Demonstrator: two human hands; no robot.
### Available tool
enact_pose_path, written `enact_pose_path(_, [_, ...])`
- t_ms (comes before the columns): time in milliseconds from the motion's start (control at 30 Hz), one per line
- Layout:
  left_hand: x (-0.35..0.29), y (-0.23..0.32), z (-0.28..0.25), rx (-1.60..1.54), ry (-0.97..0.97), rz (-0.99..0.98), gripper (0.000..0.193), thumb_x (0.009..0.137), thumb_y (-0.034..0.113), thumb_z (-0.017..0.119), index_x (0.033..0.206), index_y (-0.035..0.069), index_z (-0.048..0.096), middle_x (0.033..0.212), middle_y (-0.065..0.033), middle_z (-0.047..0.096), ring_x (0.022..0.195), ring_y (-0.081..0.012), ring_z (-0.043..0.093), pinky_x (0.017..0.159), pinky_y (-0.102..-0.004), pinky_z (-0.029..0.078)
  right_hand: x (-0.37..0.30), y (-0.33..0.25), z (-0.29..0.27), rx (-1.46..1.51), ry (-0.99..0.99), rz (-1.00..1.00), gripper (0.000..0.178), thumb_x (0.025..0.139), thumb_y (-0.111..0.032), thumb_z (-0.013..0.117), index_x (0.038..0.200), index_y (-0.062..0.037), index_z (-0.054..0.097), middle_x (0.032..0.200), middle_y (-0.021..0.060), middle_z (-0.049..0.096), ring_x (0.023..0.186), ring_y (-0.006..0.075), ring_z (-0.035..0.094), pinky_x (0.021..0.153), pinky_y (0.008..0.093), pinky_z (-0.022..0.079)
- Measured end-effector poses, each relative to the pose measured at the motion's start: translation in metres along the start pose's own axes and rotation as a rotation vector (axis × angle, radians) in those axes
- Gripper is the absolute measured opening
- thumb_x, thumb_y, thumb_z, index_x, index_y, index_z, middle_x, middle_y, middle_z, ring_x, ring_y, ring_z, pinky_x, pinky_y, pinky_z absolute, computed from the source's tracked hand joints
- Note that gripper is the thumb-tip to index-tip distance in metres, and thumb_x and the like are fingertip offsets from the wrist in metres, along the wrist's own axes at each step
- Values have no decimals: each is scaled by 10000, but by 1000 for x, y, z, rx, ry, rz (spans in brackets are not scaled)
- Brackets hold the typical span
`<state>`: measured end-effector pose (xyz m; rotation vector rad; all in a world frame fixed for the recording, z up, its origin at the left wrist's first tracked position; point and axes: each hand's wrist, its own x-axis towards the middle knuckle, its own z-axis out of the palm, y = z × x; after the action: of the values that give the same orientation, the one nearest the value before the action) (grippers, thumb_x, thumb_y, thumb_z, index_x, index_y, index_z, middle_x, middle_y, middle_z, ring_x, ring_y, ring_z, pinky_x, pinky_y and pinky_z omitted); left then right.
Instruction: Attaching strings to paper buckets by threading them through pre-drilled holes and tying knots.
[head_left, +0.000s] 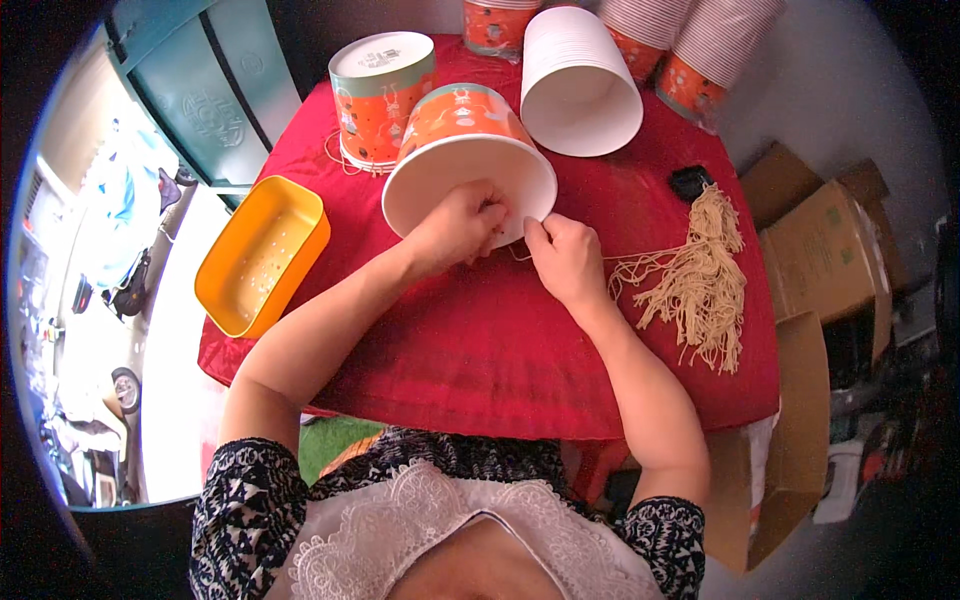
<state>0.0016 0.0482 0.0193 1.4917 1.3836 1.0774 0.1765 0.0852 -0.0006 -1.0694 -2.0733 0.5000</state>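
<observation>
An orange-printed paper bucket [465, 155] lies on its side on the red-covered counter [460, 340], in front of the person's chest. Its long axis runs away from the person: the wide white mouth faces the body and tips slightly downward, while the base points to the far side, out of sight. The left grip [460, 220] reaches into the mouth with fingers curled; I cannot tell whether it is closed on anything. The right grip [567, 258] pinches the lower right rim between thumb and finger. Thin cord runs from beside it to a tan string bundle [710, 280] on the right. Just behind and to the left, an upturned bucket [370, 120] stands base up, with string around its lower rim. A nested bucket stack [580, 90] lies beyond, mouth toward the person. A yellow plastic basket [300, 262] sits at left.
</observation>
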Motion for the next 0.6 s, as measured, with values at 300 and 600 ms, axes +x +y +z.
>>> enact_pose_path(300, [-7,-8,-2,1052,43,517,151,758,5,594,903,-15,631,881,-236,617,736,-355,665,618,-416,535,0,0,-6,107,-23,22,278,884,-181,610,748,61,597,606,228,541,486,250,541,510,397,423])
enact_pose_path(600, [-9,1,-9,1025,4,367,114,770,69,617,858,1,641,926,-234,613,759,-377,652,676,-444,532,3,7,-10,91,-29,37,266,888,-186,594,788,59,621,654,255,566,557,326,605,545,414,447])
